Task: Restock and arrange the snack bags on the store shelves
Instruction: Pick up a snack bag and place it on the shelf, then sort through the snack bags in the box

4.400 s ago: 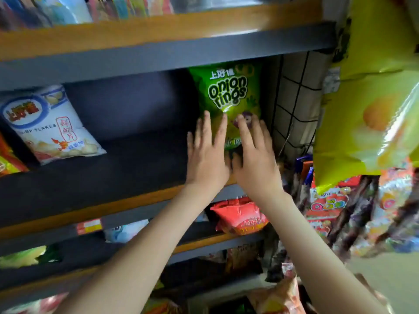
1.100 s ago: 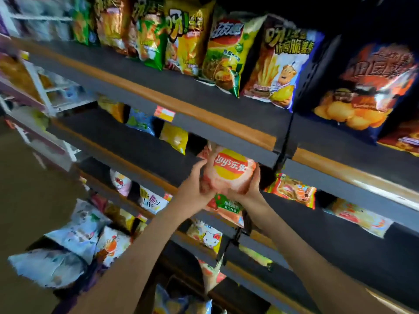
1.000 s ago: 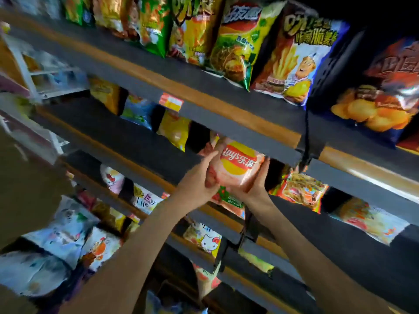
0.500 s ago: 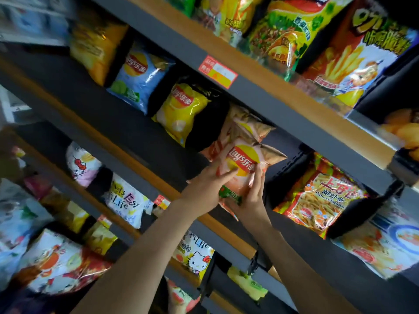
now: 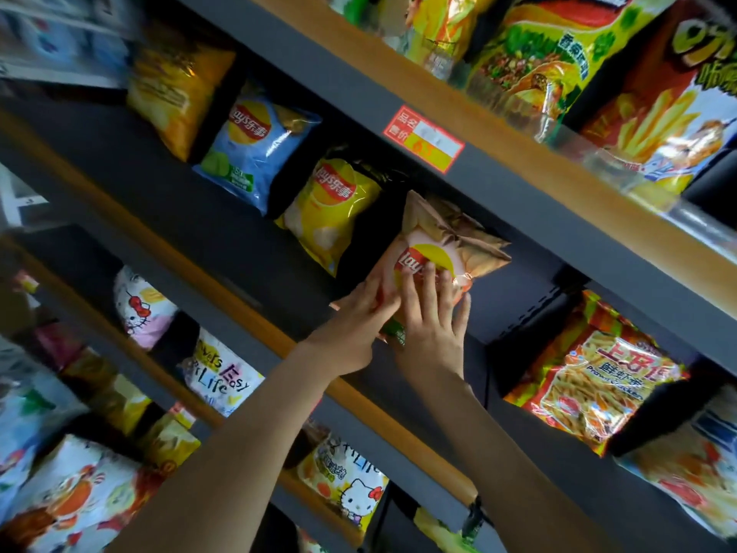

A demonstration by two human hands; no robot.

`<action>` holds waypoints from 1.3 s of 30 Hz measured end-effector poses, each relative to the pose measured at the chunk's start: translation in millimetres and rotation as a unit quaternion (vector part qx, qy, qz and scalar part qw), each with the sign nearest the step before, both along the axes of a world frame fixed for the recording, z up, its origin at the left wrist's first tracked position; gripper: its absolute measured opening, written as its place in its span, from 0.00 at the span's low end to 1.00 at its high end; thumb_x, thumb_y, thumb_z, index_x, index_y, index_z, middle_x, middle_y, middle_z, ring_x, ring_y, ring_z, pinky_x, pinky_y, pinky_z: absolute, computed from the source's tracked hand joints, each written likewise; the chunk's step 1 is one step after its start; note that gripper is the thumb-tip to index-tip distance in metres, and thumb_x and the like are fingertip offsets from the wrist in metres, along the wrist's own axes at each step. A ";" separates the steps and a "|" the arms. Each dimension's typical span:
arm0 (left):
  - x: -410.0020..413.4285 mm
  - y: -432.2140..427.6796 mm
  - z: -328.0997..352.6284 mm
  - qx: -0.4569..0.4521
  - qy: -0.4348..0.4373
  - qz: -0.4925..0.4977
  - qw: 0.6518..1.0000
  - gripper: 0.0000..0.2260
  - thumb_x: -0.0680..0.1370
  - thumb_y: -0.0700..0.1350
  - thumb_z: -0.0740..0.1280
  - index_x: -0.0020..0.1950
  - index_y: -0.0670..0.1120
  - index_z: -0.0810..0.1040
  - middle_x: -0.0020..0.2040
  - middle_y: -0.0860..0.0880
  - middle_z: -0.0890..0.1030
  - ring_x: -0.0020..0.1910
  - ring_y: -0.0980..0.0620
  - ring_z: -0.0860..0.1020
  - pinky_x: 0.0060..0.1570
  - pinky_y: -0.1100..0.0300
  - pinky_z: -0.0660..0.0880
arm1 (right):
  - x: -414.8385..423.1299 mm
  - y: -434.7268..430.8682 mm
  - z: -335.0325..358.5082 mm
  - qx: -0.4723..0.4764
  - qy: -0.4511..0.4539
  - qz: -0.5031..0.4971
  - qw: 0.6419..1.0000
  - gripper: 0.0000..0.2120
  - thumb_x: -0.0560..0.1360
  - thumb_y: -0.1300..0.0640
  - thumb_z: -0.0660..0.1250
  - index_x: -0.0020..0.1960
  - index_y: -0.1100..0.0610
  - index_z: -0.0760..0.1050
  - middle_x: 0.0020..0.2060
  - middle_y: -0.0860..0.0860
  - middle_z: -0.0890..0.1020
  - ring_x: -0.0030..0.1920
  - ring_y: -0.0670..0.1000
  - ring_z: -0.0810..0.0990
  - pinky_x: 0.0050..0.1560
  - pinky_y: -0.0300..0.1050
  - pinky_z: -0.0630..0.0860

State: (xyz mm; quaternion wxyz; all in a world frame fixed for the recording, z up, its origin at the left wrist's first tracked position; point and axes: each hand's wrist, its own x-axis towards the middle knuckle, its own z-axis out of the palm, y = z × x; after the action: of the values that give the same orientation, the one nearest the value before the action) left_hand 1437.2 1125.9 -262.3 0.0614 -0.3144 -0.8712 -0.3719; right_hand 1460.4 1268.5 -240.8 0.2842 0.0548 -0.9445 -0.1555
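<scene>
On shelf (image 5: 235, 241), left hand (image 5: 353, 333), right hand (image 5: 432, 333) press bag (image 5: 450, 241)

Both hands are covering the lower half of the pink Lay's bag (image 5: 450, 237), so the print there isn't showing. The fingertips of the left hand (image 5: 351, 337) are getting lost where they meet the right hand (image 5: 432, 329), so its grip is anyone's guess. The price tag (image 5: 423, 138) is blurring out, digits unreadable. The frame edge is chopping the green bag (image 5: 530, 53) and the fries bag (image 5: 670, 113) up top.
</scene>
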 end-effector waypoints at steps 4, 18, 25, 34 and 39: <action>2.1 1.3 6.2 -0.080 -0.005 0.030 0.996 0.38 0.77 0.34 0.59 0.78 0.56 0.42 0.78 0.48 0.36 0.77 0.44 0.42 0.73 0.42 0.49 | -0.1 -4.1 -0.9 -0.001 -0.006 -0.040 0.999 0.56 0.55 0.46 0.81 0.75 0.53 0.55 0.74 0.55 0.56 0.74 0.59 0.53 0.68 0.66 0.51; 154.6 27.8 7.8 -0.005 0.019 0.112 0.993 0.25 0.73 0.36 0.68 0.69 0.36 0.69 0.67 0.37 0.72 0.65 0.38 0.73 0.61 0.46 0.71 | 142.0 3.0 17.2 -0.227 -0.039 -0.016 0.973 0.36 0.67 0.56 0.71 0.72 0.56 0.62 0.69 0.60 0.69 0.67 0.58 0.63 0.63 0.64 0.67; 282.9 128.2 18.9 -0.150 -0.046 0.006 0.988 0.19 0.80 0.45 0.57 0.70 0.43 0.67 0.64 0.44 0.74 0.59 0.44 0.76 0.53 0.53 0.73 | 306.0 106.6 10.8 -0.308 -0.074 -0.027 0.948 0.20 0.72 0.53 0.57 0.59 0.60 0.74 0.53 0.56 0.80 0.52 0.55 0.71 0.46 0.53 0.78; 516.3 386.2 9.8 -0.279 -0.111 -0.144 0.943 0.21 0.82 0.47 0.55 0.75 0.47 0.58 0.68 0.45 0.70 0.63 0.45 0.72 0.56 0.55 0.69 | 589.4 356.9 -11.6 -0.371 -0.196 -0.251 0.872 0.22 0.69 0.51 0.62 0.59 0.60 0.76 0.50 0.55 0.80 0.48 0.60 0.79 0.43 0.51 0.78; 612.2 504.1 -28.6 -0.291 -0.138 -0.259 0.910 0.20 0.82 0.48 0.55 0.75 0.49 0.59 0.70 0.49 0.67 0.65 0.48 0.71 0.57 0.55 0.71 | 722.1 458.0 -57.5 -0.390 -0.257 -0.417 0.780 0.29 0.76 0.50 0.62 0.73 0.59 0.62 0.65 0.55 0.71 0.65 0.58 0.69 0.63 0.51 0.67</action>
State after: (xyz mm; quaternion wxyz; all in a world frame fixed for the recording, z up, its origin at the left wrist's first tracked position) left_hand 2049.3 1630.0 -290.9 -0.2526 -0.4786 -0.8285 -0.1443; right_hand 2182.6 1726.5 -298.3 -0.0643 -0.4222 -0.8928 0.1429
